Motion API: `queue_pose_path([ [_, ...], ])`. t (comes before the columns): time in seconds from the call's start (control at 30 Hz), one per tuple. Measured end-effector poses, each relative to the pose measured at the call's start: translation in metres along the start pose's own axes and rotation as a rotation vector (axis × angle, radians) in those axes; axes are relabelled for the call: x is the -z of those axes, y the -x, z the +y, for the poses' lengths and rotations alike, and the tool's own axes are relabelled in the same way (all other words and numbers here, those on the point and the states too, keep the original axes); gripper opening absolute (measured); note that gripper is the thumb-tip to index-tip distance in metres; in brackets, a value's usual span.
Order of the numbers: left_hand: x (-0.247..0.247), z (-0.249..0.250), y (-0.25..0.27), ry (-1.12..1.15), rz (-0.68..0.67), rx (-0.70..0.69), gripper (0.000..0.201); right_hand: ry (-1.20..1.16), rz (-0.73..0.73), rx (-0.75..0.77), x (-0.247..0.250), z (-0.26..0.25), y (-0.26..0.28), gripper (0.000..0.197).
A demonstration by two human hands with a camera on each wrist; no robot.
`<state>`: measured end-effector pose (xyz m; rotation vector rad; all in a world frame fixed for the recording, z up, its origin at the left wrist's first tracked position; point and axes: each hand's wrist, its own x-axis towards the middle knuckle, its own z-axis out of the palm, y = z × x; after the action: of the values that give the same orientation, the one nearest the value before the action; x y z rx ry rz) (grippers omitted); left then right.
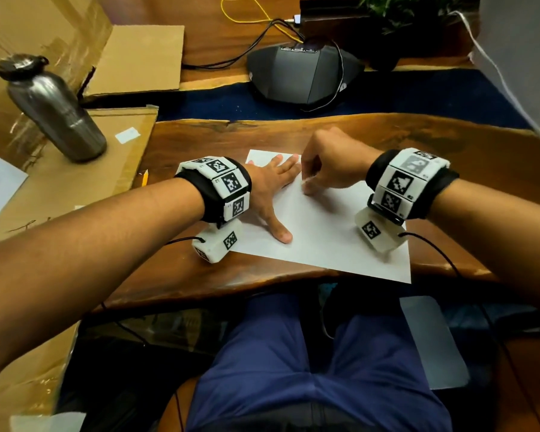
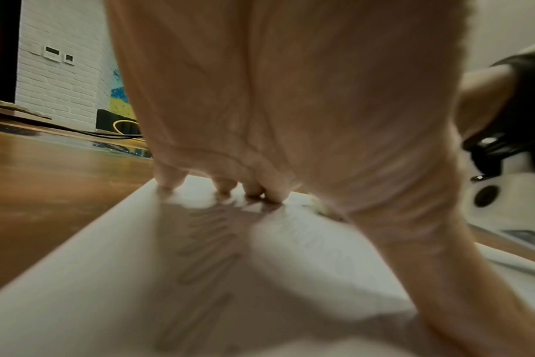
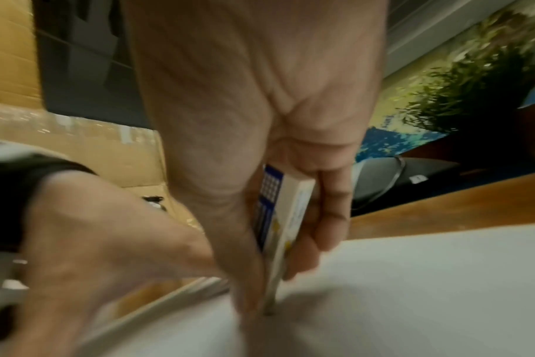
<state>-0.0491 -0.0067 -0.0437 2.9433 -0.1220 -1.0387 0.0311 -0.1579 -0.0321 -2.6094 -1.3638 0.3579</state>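
A white sheet of paper (image 1: 325,238) lies on the wooden table (image 1: 200,275), near its front edge. My left hand (image 1: 275,185) lies flat on the sheet's left part, fingers straight and spread, pressing it down. In the left wrist view its fingertips (image 2: 168,183) touch the paper (image 2: 107,277) beside grey pencil scribbles (image 2: 205,253). My right hand (image 1: 312,185) sits curled just right of the left fingers. It grips a white eraser with a blue-printed sleeve (image 3: 290,217), whose lower tip touches the paper (image 3: 412,289).
A steel bottle (image 1: 53,110) stands on cardboard (image 1: 85,188) at the left, with a yellow pencil (image 1: 144,177) at the cardboard's edge. A black conference phone (image 1: 303,73) with cables sits behind the sheet, and a plant (image 1: 402,10) at the far right.
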Motion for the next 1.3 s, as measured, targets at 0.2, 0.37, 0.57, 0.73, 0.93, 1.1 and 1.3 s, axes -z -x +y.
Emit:
queue_pose_path([
  [0.2,-0.001,0.000,0.000,0.009,0.008,-0.004,0.149,-0.006,-0.117,0.002,0.010,0.005,-0.011,0.015],
  [0.37,-0.001,-0.001,-0.001,-0.015,0.009,-0.012,0.151,0.005,0.102,-0.074,0.007,0.016,-0.020,0.014],
  [0.57,0.002,0.003,0.005,-0.002,-0.012,0.004,0.142,-0.006,-0.152,0.087,0.004,0.001,-0.001,0.014],
  [0.73,0.001,0.000,-0.001,-0.015,-0.006,-0.004,0.150,-0.011,0.084,-0.024,0.006,0.020,-0.023,0.016],
  [0.93,-0.001,-0.001,-0.003,-0.012,-0.007,-0.005,0.150,-0.039,-0.198,0.026,0.010,0.013,-0.004,0.014],
  [1.1,-0.001,-0.002,-0.006,-0.010,-0.002,-0.016,0.153,-0.035,0.019,-0.028,0.011,0.027,-0.021,0.017],
  [1.3,-0.001,-0.005,-0.007,-0.002,0.000,-0.018,0.154,-0.072,0.040,-0.003,0.004,0.025,-0.011,0.015],
])
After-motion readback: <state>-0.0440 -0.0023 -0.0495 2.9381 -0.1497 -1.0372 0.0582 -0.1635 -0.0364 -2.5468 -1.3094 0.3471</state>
